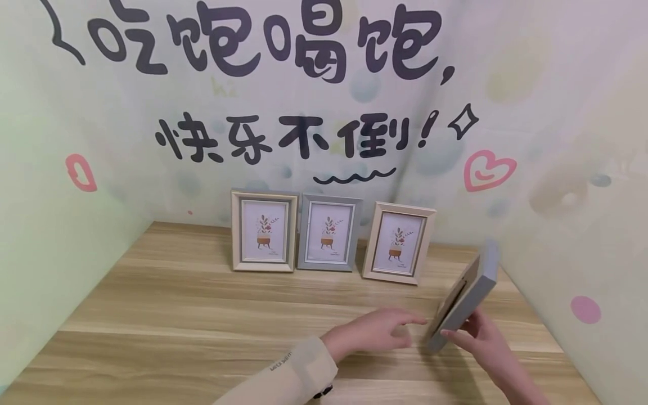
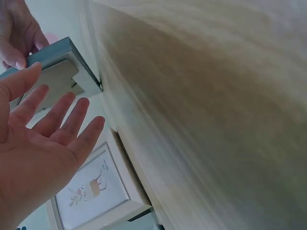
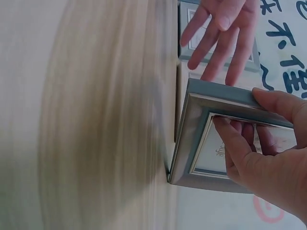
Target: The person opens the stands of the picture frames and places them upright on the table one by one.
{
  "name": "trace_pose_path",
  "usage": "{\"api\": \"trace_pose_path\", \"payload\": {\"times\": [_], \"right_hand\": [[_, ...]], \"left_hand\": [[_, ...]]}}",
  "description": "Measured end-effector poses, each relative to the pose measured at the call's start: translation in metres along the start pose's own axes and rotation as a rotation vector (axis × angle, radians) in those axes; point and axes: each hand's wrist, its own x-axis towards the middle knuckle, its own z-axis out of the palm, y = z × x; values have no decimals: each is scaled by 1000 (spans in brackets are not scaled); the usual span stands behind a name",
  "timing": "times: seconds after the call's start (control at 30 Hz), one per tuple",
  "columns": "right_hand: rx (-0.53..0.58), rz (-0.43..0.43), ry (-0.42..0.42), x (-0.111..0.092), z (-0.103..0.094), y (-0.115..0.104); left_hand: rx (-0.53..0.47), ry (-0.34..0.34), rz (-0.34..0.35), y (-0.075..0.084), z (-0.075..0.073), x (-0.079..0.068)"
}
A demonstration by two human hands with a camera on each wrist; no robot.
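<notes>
My right hand (image 1: 488, 340) grips a grey-blue picture frame (image 1: 477, 295) by its edge, thumb on one side and fingers against the front pane. The frame stands tilted on the right of the table, its backing board (image 2: 53, 81) towards my left hand. In the right wrist view its front border (image 3: 192, 124) shows, with a lower corner right at the tabletop. My left hand (image 1: 377, 332) reaches towards the back of this frame with fingers spread and nothing in its palm. In the left wrist view its fingertips (image 2: 82, 103) overlap the frame's backing.
Three more picture frames stand upright along the back: a cream one (image 1: 238, 230), a grey-blue one (image 1: 356, 230) close beside it, and a beige one (image 1: 427, 244) farther right. Behind the wooden table (image 1: 177, 315) hangs a printed cloth (image 1: 202, 185) with large lettering.
</notes>
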Motion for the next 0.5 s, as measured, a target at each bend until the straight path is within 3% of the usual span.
{"api": "trace_pose_path", "payload": {"times": [0.3,0.5], "right_hand": [[-56,73,-52,-1,16,-12],[-89,101,-73,-3,26,-21]], "left_hand": [[53,-39,-17,1,1,-4],[-75,-6,-71,0,1,-2]]}}
